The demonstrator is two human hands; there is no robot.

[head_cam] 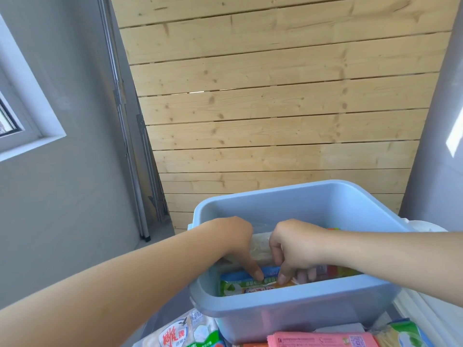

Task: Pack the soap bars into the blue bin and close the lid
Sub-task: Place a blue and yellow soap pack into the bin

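The blue bin (288, 311) stands open in front of me, with no lid on it. Both my hands reach down inside it. My left hand (235, 244) and my right hand (293, 246) together grip a pale, clear-wrapped soap bar (260, 246) held between them. Their fingertips touch wrapped soap bars (248, 284) in green, blue and orange packaging that lie on the bin's floor. More wrapped bars show at the bin's right side, behind my right wrist.
Outside the bin, near the bottom edge, lie a white-and-green soap pack (185, 334), a pink pack (323, 340) and a green-yellow pack (403, 334). A white object (426, 227) sits behind the bin's right corner. A wooden plank wall stands behind; grey walls flank it.
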